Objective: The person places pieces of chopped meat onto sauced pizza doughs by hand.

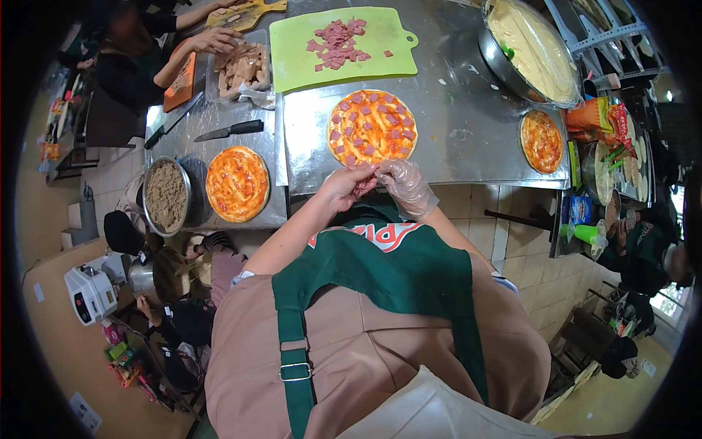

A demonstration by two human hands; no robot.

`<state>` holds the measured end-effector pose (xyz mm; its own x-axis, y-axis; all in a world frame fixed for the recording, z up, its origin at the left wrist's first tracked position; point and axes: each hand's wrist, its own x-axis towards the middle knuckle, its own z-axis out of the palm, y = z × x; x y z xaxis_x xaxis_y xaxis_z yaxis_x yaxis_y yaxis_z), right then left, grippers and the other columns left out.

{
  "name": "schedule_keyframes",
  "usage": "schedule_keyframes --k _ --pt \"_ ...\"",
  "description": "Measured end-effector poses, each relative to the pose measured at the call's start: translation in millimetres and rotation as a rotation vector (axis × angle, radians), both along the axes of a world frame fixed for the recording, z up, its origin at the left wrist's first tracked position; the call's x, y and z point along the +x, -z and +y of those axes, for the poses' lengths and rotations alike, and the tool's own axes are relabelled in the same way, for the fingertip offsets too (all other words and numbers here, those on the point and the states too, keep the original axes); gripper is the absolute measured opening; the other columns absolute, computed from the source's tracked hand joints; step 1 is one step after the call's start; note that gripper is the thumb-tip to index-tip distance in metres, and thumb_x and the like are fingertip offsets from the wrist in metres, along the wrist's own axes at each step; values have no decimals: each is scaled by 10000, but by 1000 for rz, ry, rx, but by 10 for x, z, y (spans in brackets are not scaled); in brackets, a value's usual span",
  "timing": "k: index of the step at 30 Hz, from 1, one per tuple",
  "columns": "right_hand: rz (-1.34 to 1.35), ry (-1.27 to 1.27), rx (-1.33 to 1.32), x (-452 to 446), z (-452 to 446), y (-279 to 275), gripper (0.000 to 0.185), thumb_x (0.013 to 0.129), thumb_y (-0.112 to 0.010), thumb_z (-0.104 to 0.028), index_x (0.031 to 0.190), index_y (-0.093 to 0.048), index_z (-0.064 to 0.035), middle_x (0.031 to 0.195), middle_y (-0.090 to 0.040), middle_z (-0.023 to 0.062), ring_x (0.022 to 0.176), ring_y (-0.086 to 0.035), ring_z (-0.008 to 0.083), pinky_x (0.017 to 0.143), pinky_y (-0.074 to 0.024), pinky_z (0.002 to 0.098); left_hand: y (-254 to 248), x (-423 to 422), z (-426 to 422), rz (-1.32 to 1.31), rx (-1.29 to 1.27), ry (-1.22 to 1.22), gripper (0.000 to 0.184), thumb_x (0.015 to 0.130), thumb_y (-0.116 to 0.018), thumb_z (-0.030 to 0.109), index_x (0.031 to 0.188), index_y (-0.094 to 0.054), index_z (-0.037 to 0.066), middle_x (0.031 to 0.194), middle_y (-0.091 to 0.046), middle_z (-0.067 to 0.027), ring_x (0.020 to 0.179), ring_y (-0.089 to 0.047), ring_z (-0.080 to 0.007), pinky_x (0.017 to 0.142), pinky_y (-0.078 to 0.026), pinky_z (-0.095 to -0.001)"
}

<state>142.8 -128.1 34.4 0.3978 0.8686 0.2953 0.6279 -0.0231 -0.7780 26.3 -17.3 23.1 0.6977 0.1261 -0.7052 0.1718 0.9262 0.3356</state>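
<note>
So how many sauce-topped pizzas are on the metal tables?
3: the middle pizza, topped with ham; the left pizza, beside a steel bowl; and the right pizza, near the orange packet. I see no others.

Shiny stainless-steel work table (pixel 468 132); around its lime-green rectangular cutting board (pixel 292 55): round sauced pizza topped with pink squares (pixel 374 126) below, large round metal bowl (pixel 491 60) right.

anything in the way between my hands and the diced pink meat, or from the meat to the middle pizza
The middle pizza lies between the diced pink meat and the left hand and right hand, but looks low enough to reach over. From meat to pizza, nothing visible stands between.
</note>
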Motion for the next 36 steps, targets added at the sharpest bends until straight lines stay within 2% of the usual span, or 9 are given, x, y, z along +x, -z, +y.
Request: schedule_keyframes --k 5,8,10,15,18,20,23,32,36 --pt "29 -60 -39 -4 -12 -21 87 683 -617 -97 713 -545 -59 652 -540 96 591 -531 256 559 -430 326 34 -3 -16 91 45 50 139 810 -547 140 838 -542 5 699 -574 -37 606 -572 -89 569 -493 -163" --pt "299 49 -191 -30 -30 -15 107 703 -631 -122 704 -548 -53 647 -547 57 566 -520 182 548 -423 287 31 -12 -24 87 30 70 135 813 -538 140 836 -540 7 688 -579 -36 595 -570 -85 555 -490 -160" --pt "1090 84 -331 21 -26 56 120 721 -642 -140 703 -556 -58 659 -551 16 569 -498 107 540 -412 243 95 -21 -31 74 -9 44 138 814 -539 140 841 -541 4 708 -584 -36 605 -573 -87 562 -499 -170" --pt "1172 169 -386 356 42 83 84 716 -650 -114 736 -573 -85 671 -555 18 574 -499 84 531 -414 222 110 -48 5 54 -81 -58 138 819 -535 136 846 -538 0 735 -592 -40 626 -577 -88 568 -507 -176" --pt "998 385 -397 580 117 113 125 712 -651 -97 785 -580 -25 693 -575 30 596 -531 84 508 -427 214 130 -105 63 96 -99 -154 130 824 -527 130 845 -537 2 750 -598 -44 616 -576 -88 569 -507 -173" --pt "534 437 -468 674 158 193 167 710 -637 -170 813 -602 -43 698 -601 72 646 -569 161 610 -455 292 162 -172 110 87 -74 -185 122 824 -524 121 847 -537 1 765 -603 -47 610 -578 -91 572 -509 -172" --pt "275 289 -568 666 223 237 203 694 -628 -205 836 -613 -61 748 -614 101 700 -592 217 647 -457 324 218 -225 143 51 -73 -239 120 823 -525 118 848 -536 1 768 -604 -48 605 -578 -93 570 -510 -172" --pt "-322 142 -664 574 364 162 217 724 -540 -281 803 -629 -100 786 -606 126 723 -578 283 667 -453 360 171 -248 136 47 -80 -268 110 828 -511 94 854 -536 -10 776 -595 -58 633 -585 -98 591 -510 -162" --pt "-263 223 -474 390 303 10 223 734 -528 -283 809 -629 -98 776 -608 126 715 -582 273 664 -452 351 123 -153 87 79 -50 -283 117 824 -523 112 853 -550 3 748 -599 -40 605 -575 -83 557 -504 -167"
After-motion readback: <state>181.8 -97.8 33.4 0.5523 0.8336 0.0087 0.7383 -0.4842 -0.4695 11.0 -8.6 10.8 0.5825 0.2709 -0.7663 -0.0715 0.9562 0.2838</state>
